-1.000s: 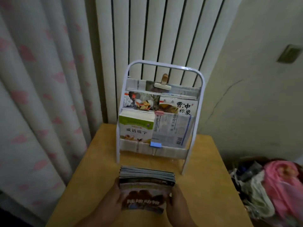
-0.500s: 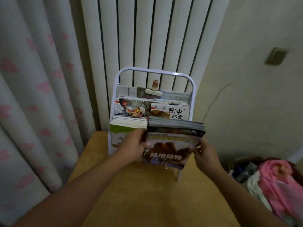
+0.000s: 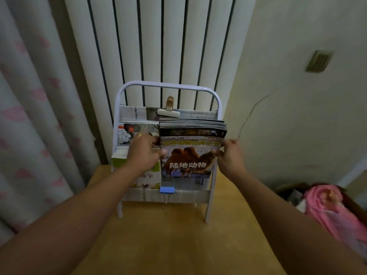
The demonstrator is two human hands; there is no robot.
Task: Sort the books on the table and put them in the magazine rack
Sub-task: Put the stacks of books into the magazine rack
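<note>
Thick stack of glossy camel-cover magazines (image 3: 191,147) gripped at side edges, left hand (image 3: 144,153) and right hand (image 3: 228,155). Likely heavy, slick, floppy between grips. White metal rack (image 3: 210,195) just behind; best supported underneath.

- A stack of thin books (image 3: 192,153), its front cover showing camels and white Chinese lettering, was held upright against the right side of the magazine rack (image 3: 211,197), gripped at both side edges.
- The white tubular rack was stood on the wooden table (image 3: 168,241).
- A green-and-white book (image 3: 119,161) and a picture book (image 3: 127,132) were lodged in its left tiers.
</note>
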